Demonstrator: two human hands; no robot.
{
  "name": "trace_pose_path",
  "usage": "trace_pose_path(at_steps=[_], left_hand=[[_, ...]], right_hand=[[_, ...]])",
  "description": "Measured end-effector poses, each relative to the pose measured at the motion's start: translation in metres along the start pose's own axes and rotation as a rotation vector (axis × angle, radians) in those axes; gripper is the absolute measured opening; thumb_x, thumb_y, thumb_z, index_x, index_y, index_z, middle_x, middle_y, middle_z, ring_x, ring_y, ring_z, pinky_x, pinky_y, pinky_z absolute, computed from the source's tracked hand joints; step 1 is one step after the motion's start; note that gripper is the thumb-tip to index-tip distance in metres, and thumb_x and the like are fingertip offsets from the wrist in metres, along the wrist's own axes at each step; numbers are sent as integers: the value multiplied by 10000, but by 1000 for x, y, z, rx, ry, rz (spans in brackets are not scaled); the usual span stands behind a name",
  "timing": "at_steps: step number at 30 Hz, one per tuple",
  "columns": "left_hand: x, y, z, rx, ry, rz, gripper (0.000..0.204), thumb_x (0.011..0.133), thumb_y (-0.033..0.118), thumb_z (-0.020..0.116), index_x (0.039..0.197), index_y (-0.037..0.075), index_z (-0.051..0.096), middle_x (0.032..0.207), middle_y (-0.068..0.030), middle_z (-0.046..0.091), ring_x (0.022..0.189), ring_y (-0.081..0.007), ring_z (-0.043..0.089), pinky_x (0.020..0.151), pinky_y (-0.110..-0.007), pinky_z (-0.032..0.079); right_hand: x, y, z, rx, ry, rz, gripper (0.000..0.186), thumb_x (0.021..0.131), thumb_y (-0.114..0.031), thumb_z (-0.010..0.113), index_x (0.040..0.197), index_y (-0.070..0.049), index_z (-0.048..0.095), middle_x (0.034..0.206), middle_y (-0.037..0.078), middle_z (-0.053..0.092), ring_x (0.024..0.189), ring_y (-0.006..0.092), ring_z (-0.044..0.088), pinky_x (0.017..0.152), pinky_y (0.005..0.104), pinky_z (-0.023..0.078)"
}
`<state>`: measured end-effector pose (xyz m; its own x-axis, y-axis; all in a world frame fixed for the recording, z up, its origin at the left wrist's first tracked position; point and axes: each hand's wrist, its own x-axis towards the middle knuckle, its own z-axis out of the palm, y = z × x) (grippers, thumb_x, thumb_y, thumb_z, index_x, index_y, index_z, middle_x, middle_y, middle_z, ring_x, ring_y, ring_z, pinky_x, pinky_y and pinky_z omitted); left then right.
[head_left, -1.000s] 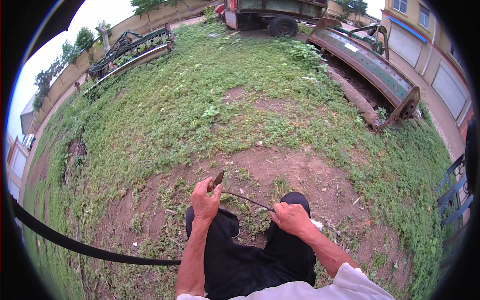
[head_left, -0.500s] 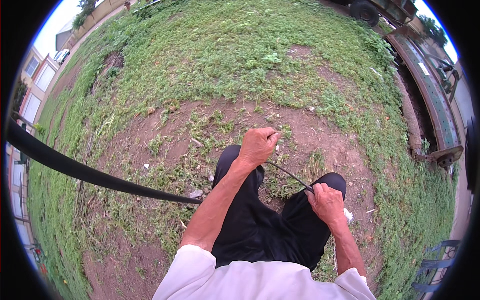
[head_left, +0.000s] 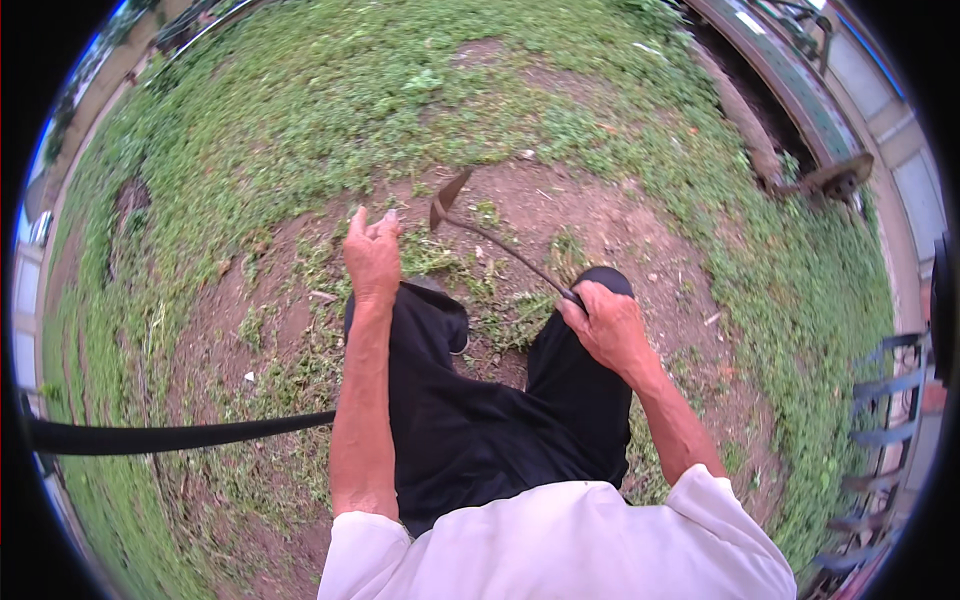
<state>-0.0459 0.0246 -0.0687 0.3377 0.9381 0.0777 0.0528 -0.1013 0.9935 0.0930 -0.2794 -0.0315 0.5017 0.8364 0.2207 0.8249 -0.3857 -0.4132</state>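
Hoe [head_left: 452,196], thin, brown and bent, is held tight in the right hand [head_left: 608,326]. The left hand [head_left: 373,256], fingers loosely spread, is near it but not touching.

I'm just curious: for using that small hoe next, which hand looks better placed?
Probably the right hand: its grip is closed on the hoe. The left hand is apart from the tool, left of its metal end, and seems to hold nothing.

A hand hoe [head_left: 505,245], brown blade tilted at the far end, thin curved dark shaft slanting forward and leftward (its near end gripped in the right hand [head_left: 608,325]), over reddish-brown soil [head_left: 620,232].
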Motion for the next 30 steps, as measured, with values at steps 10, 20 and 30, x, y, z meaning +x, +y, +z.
trace_pose_path(at_steps=[10,20,30], left_hand=[[-37,28,47,75,-739,-106,427,966,346,624,1032,-72,683,940,-123,706,799,-149,674,765,-276,546],[-49,36,55,-331,-769,-271,334,1013,285,545,977,-33,640,835,-116,694,754,-166,698,669,-285,599],[-48,38,45,-407,-752,-258,371,1022,309,524,972,-32,662,758,-132,708,577,-152,646,568,-275,543]], right_hand=[[-3,-15,19,35,139,62,281,887,-305,638,798,-53,550,719,133,589,664,340,633,590,449,512],[-42,-19,-9,312,-57,137,427,826,-225,714,1164,-47,524,956,181,558,801,395,629,690,486,508],[-71,-19,4,686,-222,92,670,849,-228,705,1409,-8,411,1113,235,603,1004,407,603,854,456,481]])
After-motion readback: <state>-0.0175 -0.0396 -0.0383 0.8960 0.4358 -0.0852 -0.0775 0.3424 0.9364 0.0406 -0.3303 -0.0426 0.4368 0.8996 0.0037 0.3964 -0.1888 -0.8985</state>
